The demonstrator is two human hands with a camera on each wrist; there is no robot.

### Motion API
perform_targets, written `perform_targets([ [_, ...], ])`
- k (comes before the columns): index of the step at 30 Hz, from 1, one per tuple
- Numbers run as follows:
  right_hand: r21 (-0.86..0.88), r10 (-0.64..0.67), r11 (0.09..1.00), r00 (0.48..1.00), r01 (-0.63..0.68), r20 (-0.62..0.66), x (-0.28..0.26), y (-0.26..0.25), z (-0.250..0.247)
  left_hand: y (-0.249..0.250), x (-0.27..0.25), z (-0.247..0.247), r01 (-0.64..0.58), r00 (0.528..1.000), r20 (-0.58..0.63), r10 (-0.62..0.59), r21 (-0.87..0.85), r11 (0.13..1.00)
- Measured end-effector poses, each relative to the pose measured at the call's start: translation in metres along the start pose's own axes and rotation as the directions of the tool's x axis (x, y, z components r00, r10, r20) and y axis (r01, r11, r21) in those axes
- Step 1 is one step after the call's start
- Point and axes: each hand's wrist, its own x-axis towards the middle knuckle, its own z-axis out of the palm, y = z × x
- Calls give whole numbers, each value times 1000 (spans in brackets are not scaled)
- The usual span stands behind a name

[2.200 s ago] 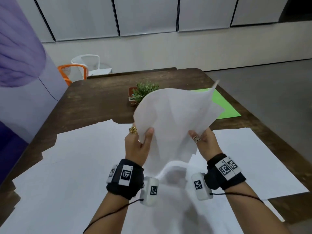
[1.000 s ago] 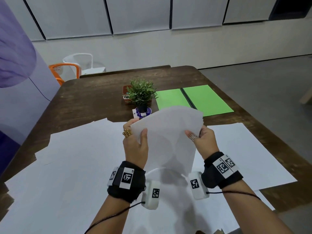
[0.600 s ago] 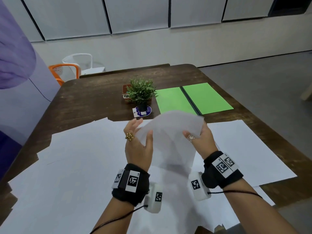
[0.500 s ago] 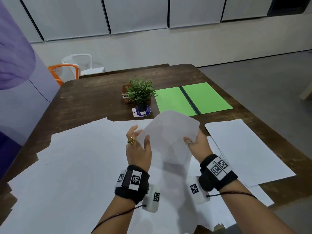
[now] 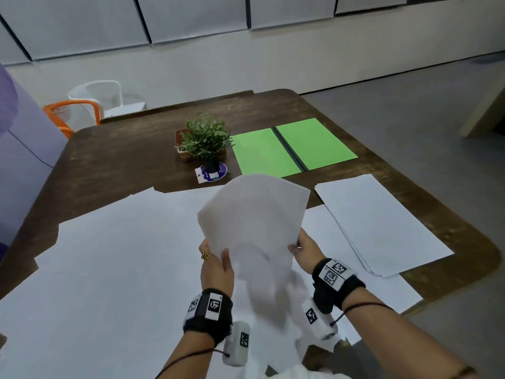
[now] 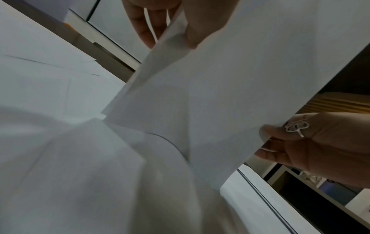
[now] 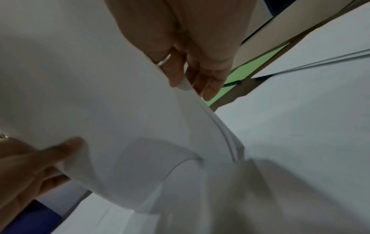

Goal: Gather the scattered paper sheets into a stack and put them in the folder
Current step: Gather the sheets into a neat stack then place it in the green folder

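I hold a stack of white paper sheets nearly upright above the table, its lower end bent down onto the papers below. My left hand grips its left edge, thumb in front. My right hand pinches the right edge. In the left wrist view the stack fills the middle, with the ringed right hand on its edge. In the right wrist view my fingers lie behind the sheets. An open green folder lies flat beyond. More loose sheets cover the near table.
A small potted plant stands left of the folder on the dark wooden table. Another pile of white sheets lies at the right. Orange and white chairs stand behind the table's far left corner.
The stack has come down from a high, fanned hold to a lower one, and both hands have slid nearer to me along its edges.
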Motion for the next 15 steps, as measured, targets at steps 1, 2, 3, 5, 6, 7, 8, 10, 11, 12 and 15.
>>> perform_targets([
  [1, -8, -13, 1000, 999, 13, -34, 2, 5, 1, 2, 1, 4, 5, 1000, 5, -5, -3, 1000],
  [2, 9, -25, 1000, 996, 25, -87, 4, 8, -1, 8, 2, 7, -1, 1000, 7, 1, -7, 1000],
  [3, 44, -28, 998, 989, 35, -146, 6, 7, -6, 16, 4, 12, -22, 1000, 4, 22, -10, 1000],
  [5, 137, -23, 989, 961, 63, -277, 7, 0, -25, 37, 7, 21, -82, 996, -23, 81, -35, 996],
  [6, 175, -17, 981, 940, 81, -341, 7, -3, -37, 48, 9, 27, -106, 994, -32, 104, -54, 993],
  [7, 191, -5, 977, 914, 90, -405, 7, -5, -50, 61, 11, 35, -122, 992, -23, 120, -69, 990],
  [8, 185, 5, 978, 886, 91, -464, 8, -4, -64, 73, 12, 44, -126, 992, 6, 127, -79, 989],
  [10, 131, 27, 990, 835, 53, -549, 13, 7, -95, 97, 15, 69, -116, 988, 94, 123, -76, 990],
  [11, 101, 41, 995, 811, 23, -583, 16, 15, -111, 109, 16, 84, -103, 982, 151, 111, -57, 993],
  [12, 70, 48, 998, 789, -6, -613, 20, 25, -127, 120, 17, 99, -88, 972, 216, 93, -32, 996],
  [15, 15, 121, 989, 757, -146, -642, 29, 62, -174, 144, 15, 150, -72, 908, 416, 44, 53, 996],
])
